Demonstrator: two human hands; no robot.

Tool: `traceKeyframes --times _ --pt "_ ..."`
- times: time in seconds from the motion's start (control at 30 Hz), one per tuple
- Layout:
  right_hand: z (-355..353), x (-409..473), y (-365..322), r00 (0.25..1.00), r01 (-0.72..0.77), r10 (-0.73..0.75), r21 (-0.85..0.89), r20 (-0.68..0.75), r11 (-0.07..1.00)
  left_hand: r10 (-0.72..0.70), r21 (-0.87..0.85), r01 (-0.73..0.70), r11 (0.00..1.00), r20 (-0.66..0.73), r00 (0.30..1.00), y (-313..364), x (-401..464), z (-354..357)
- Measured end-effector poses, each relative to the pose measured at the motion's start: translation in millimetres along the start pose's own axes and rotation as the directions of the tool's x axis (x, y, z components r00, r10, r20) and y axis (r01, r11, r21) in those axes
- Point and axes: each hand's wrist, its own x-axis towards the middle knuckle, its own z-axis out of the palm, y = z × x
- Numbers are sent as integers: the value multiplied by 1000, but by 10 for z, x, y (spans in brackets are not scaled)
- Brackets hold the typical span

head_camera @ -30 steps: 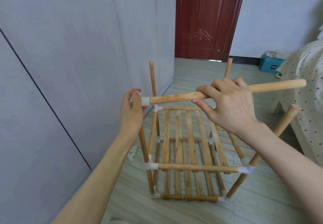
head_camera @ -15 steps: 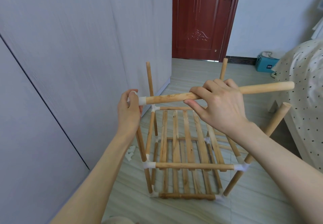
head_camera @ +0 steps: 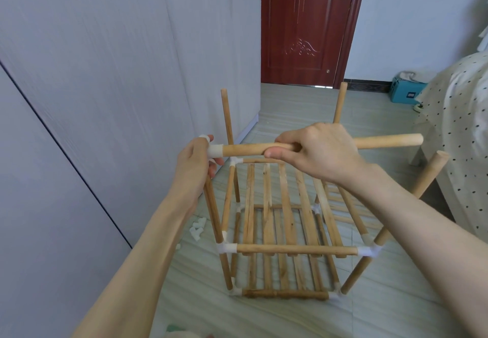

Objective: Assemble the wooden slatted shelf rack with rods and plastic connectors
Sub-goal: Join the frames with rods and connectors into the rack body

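1. Wooden and half built, the slatted shelf rack (head_camera: 280, 232) stands on the pale floor (head_camera: 277, 314) right in front of you, just beside the grey wardrobe wall (head_camera: 105, 73).
2. Your right hand (head_camera: 317, 152) is curled round a loose wooden rod (head_camera: 385, 141), which lies level across the top of the rack; the rod's free end points toward the bed with the dotted cover (head_camera: 459, 131).
3. Your left hand (head_camera: 194, 163) grips a white plastic connector (head_camera: 215, 150) at the top of the near left post (head_camera: 214, 219). The rod's left end sits in that connector.
4. Two slatted tiers are in place, joined at the corners by white connectors such as the one at the near right (head_camera: 369, 251).
5. Three other posts rise bare above the upper tier: far left (head_camera: 226, 116), far right (head_camera: 340, 102) and near right (head_camera: 427, 176), the last one leaning outward.
6. A few small white plastic pieces (head_camera: 198, 226) lie on the floor near the wardrobe, just left of the rack.
7. Farther off you have a dark red door (head_camera: 301, 26) and a blue box (head_camera: 405, 90) against the wall.
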Motion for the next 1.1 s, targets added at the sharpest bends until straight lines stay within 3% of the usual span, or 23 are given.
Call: traceKeyframes --times 0.13,0.23,0.4,0.5,0.6,0.67,0.77,0.87,1.0,1.1 --pt "-14 77 25 994 -57 48 96 98 994 26 7 -26 1000 5 1000 -37 39 -12" --pt "-7 67 -2 996 -51 46 61 78 997 55 11 -55 998 -15 998 -50 41 2" --pt "47 -97 -146 997 -23 20 -48 -70 999 83 -10 -83 996 -10 996 -77 39 27" --pt "126 -256 -300 951 98 -96 -9 -294 995 51 -48 -49 998 24 998 -63 52 14" --pt "238 -449 -436 909 242 -237 -30 -344 970 -13 -152 30 988 114 993 -36 48 -2" --pt "381 -612 -511 913 323 -325 -50 -247 945 -42 -161 73 984 189 981 -68 11 -51" --pt "636 -765 -614 919 378 -375 3 120 926 -44 -177 94 980 270 962 -213 -29 -216" --pt "1052 -855 -702 768 358 -368 124 525 925 -107 -68 128 989 254 961 -542 -35 -431" --pt "1736 -934 -1012 671 194 -356 309 651 931 -302 143 289 947 77 950 -1405 -43 -812" --pt "2345 -913 -1349 600 57 -345 392 722 918 -406 359 379 853 -1 914 -2190 -58 -1138"
